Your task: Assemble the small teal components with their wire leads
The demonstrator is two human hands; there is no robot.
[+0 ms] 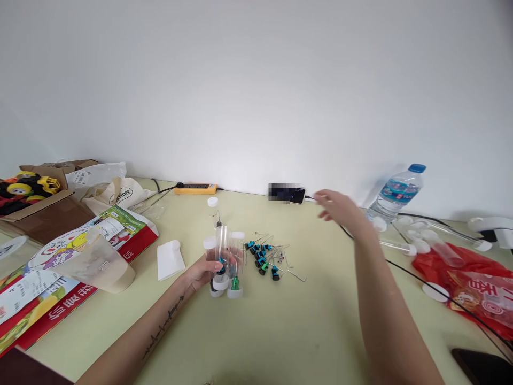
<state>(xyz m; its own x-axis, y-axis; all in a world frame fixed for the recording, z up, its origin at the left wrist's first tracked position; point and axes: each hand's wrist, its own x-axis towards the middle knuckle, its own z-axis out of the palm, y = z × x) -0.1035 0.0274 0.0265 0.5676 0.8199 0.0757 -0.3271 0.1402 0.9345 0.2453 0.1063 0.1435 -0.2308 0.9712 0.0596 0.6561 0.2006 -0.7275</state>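
Note:
My left hand (pixel 203 270) is closed around several clear plastic tubes (pixel 222 246) standing upright with white caps. Inside the tubes are small blue and green pieces; a green one (pixel 235 282) shows at the bottom of the right tube. Behind them rises a further tube with a white cap (pixel 212 202) and a bent wire in it. Just right of the tubes lies a pile of small blue-and-black pieces with thin wires (pixel 260 255), alongside loose bent metal rods (pixel 296 275). My right hand (pixel 336 208) is raised near the phone, fingers apart and holding nothing visible.
A phone (pixel 286 193) leans on the wall beside an orange power strip (pixel 196 189). Left are a cardboard box (pixel 44 214), a plastic cup (pixel 104 267) and a folded white paper (pixel 170 262). Right are a water bottle (pixel 396 192), loose empty tubes (pixel 436 240), red bag (pixel 473 289) and cables.

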